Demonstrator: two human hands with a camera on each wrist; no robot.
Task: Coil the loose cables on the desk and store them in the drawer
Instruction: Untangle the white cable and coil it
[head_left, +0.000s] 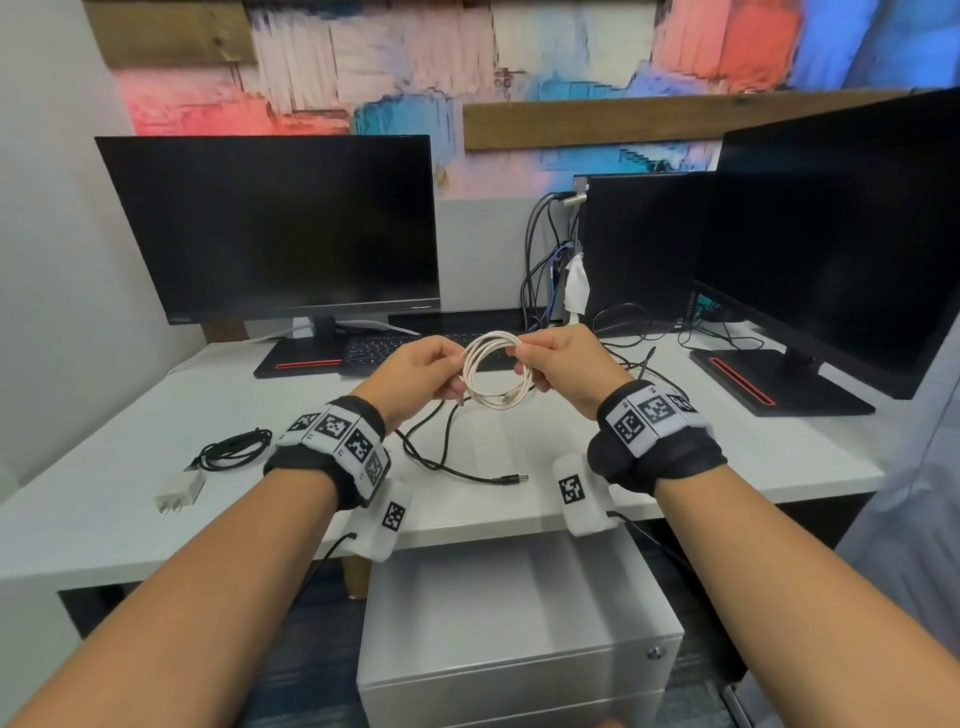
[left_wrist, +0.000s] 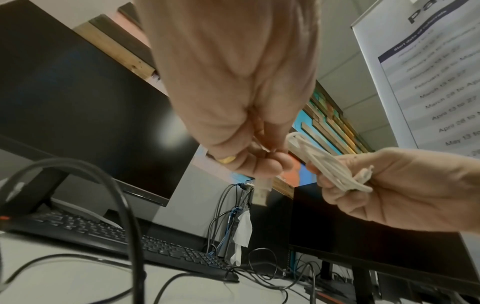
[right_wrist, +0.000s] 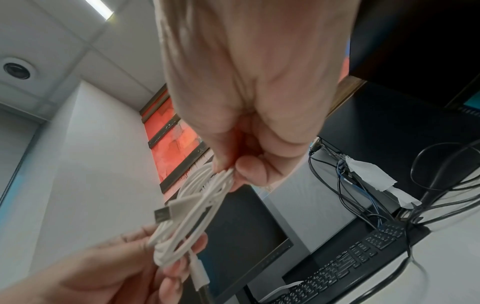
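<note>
A white cable (head_left: 493, 371) is wound into a small coil and held in the air above the desk's middle. My left hand (head_left: 451, 375) pinches the coil's left side, and a white USB plug (left_wrist: 261, 193) hangs below its fingers. My right hand (head_left: 525, 364) pinches the bundled loops (right_wrist: 197, 205) on the right side. On the desk below, a loose black cable (head_left: 447, 457) ends in a barrel plug (head_left: 511, 478). A coiled black cable (head_left: 236, 448) with a white charger (head_left: 179, 493) lies at the left. The grey drawer unit (head_left: 519, 618) stands under the desk, closed.
A monitor (head_left: 275, 228) and a black keyboard (head_left: 384, 348) stand behind my hands. A second monitor (head_left: 841, 244) is at the right, with a tangle of plugged-in cables (head_left: 550, 270) between them. The white desk (head_left: 727, 447) has its front edge just above the drawer unit.
</note>
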